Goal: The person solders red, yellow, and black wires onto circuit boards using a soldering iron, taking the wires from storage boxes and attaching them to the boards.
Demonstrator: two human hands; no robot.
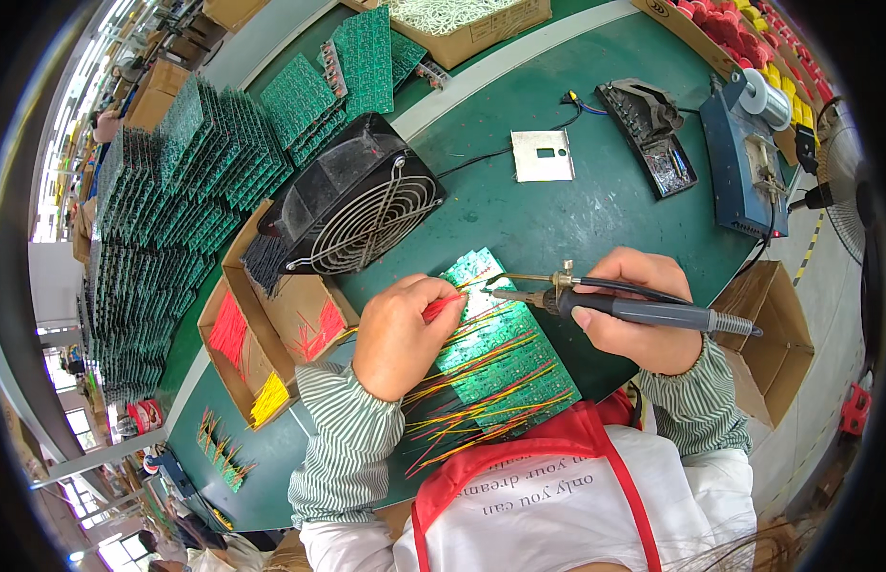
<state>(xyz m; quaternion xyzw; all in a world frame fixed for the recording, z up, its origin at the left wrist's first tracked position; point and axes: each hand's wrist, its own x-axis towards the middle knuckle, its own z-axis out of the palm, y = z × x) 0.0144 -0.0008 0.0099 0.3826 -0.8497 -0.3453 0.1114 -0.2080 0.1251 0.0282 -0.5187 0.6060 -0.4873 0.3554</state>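
Observation:
On the table before me lies a green circuit board panel [505, 357], with red, yellow and dark wires sticking out from its left side. My left hand [402, 334] is closed at its upper left edge, pinching red wires [445, 305]. In my right hand [643, 310] is a grey-handled soldering iron [643, 312], with a brass-fitted solder feed tube [564, 276] mounted along it. The iron's tip points left, at the panel's top part close to my left fingers. Whether the tip touches the board I cannot tell.
A black fan [366, 205] stands beyond my left hand. Left of it, a cardboard box [257, 348] holds red, yellow and dark wires. Tall stacks of circuit boards [142, 276] rise at far left. A blue solder feeder [743, 157] and an open carton [772, 348] are at right.

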